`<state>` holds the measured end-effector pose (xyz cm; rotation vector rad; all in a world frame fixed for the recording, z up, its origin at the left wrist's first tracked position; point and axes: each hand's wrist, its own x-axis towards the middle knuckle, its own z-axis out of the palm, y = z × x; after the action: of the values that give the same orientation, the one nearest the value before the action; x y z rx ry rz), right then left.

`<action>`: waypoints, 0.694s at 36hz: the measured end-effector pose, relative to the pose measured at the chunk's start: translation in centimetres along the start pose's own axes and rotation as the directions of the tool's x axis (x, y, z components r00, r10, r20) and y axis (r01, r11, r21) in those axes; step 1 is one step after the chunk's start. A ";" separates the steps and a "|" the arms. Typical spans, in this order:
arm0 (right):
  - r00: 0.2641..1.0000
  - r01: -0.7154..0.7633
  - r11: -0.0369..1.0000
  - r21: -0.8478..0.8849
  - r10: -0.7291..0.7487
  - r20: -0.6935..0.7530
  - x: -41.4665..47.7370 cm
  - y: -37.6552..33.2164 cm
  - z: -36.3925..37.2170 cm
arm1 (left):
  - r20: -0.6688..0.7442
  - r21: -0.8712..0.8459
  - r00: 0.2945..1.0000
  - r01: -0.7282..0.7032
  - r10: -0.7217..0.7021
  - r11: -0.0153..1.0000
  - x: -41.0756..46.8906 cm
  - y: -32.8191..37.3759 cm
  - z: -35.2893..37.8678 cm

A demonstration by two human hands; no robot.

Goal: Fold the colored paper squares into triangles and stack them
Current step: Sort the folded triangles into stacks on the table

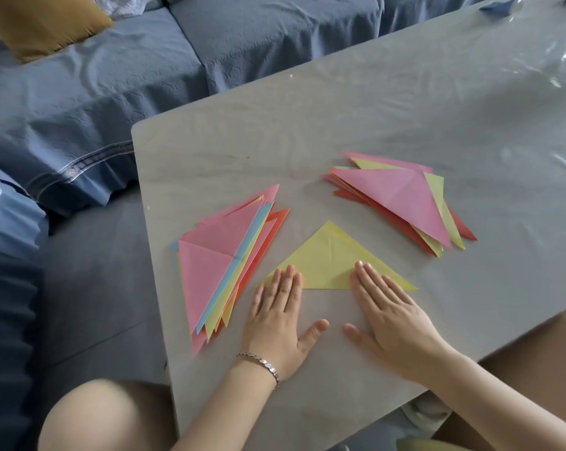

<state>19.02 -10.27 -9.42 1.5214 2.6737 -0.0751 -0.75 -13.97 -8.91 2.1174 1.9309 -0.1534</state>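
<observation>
Yellow triangle (332, 258) lay flat by the near edge of the tabletop (340, 109), already folded. Left hand (280, 317) and right hand (387, 317) were both flat, fingers straight, pressing its long edge at either end; nothing gripped. Left pile (216, 265) of triangles sat along the left edge, right pile (402, 196) further in. No unfolded squares in sight, so folding looked nearly done. This sheet wasn't stacked yet; couldn't tell which pile was the finished one.

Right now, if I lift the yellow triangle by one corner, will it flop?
Likely yes: the yellow triangle is thin folded paper with creases, so it should bend. Pushed, it may slide easily on the glossy table.
</observation>
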 end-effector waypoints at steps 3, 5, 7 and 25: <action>0.999 -0.039 0.999 -0.011 0.039 0.009 -0.7 1.0 0.2 | 0.019 -0.031 0.999 0.047 -0.046 0.998 -0.1 -0.1 -0.3; 0.998 -0.068 0.998 -0.018 0.068 0.013 -1.2 1.8 0.3 | 0.026 -0.042 0.996 0.084 -0.083 0.996 -0.2 -0.2 -0.2; 0.994 -0.098 0.995 -0.015 0.098 0.037 -1.7 2.4 0.3 | 0.040 -0.040 0.994 0.103 -0.101 0.994 -0.2 -0.2 -0.2; 0.961 -0.273 0.922 0.276 0.271 0.047 2.0 1.4 -4.3 | -0.036 -0.012 0.977 0.211 -0.212 0.977 0.2 -0.3 0.6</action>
<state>19.04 -7.54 -5.31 1.9535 2.4981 -0.4624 -0.95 -13.92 -9.59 1.9180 2.1721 -0.1485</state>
